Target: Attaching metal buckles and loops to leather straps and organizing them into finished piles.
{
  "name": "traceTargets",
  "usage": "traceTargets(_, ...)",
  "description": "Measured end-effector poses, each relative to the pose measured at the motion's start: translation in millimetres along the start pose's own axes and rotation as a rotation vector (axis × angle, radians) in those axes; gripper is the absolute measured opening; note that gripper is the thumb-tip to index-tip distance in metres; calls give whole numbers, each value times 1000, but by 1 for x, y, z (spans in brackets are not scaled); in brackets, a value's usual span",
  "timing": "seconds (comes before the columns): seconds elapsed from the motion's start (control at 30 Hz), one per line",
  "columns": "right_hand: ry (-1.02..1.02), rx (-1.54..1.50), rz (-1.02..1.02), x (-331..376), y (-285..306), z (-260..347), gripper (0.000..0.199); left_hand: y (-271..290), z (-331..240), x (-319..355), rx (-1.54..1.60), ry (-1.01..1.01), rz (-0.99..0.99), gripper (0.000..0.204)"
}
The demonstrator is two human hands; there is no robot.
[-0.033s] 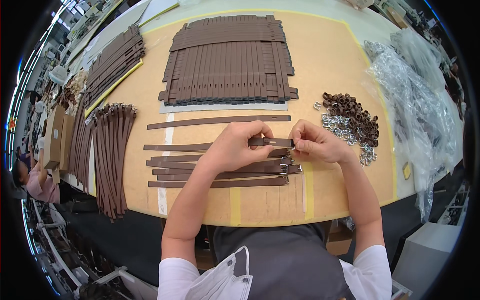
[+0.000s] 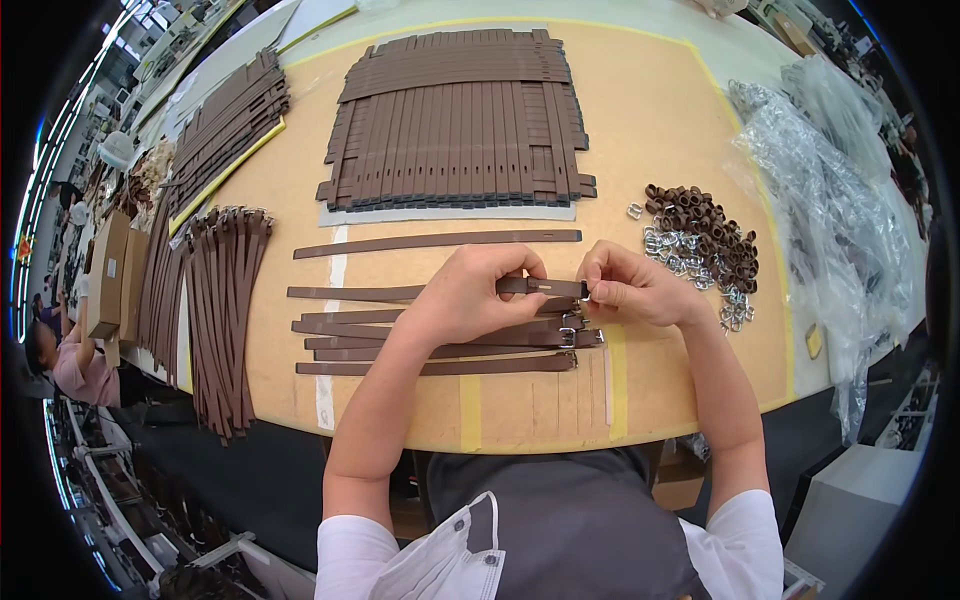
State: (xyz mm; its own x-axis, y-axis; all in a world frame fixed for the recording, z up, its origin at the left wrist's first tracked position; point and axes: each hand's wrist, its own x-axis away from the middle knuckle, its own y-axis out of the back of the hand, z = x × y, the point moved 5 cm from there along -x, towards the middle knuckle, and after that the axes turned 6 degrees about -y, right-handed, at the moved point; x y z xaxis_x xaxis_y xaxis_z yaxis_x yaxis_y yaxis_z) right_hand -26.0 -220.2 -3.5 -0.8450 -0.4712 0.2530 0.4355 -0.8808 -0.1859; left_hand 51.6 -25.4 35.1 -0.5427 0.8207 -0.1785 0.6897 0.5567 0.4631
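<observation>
A wide tan worktable (image 2: 680, 130) in a workshop is seen from above, with tape marks near its front edge and a dark gap below it. At the middle of the table a brown strap (image 2: 350, 293) is held just above the surface. The left hand (image 2: 470, 295) is closed around the strap a little short of its end, thumb and fingers pinching it. The right hand (image 2: 632, 290) is closed at the very tip, where a small metal buckle (image 2: 583, 290) appears to be pressed on by the fingertips; how far it is seated cannot be told.

Just below the hands, a short row of finished straps (image 2: 440, 350) is laid flat, each with a metal buckle at its right end, so several pieces are judged to be done. One bare strap (image 2: 435, 241) lies alone just beyond the hands. Well beyond it a large stack of uncut-looking brown straps (image 2: 455, 120) is spread on a pale sheet, and more bundles (image 2: 225, 310) lie at the left edge, some with metal ends. To the right a heap of brown loops and silver buckles (image 2: 700, 235) remains, beside crumpled clear plastic bags (image 2: 840, 200). From the size of these supplies, most of the work is judged to be left.
</observation>
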Motion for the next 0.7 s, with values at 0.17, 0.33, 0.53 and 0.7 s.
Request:
traceTargets(0.17, -21, 42, 24, 2, -3, 2, 16, -5, -3, 0, 8, 30, 72, 18)
traceTargets(0.33, -38, 54, -122, -3, -15, 5, 14, -15, -6, 0, 1, -31, 65, 22)
traceTargets(0.53, -2, -45, -197, -7, -18, 0, 17, -22, -7, 1, -46, -66, 68, 23)
traceTargets(0.7, -68, -70, -274, -5, -20, 0, 19, -24, -5, 1, -73, -93, 53, 22)
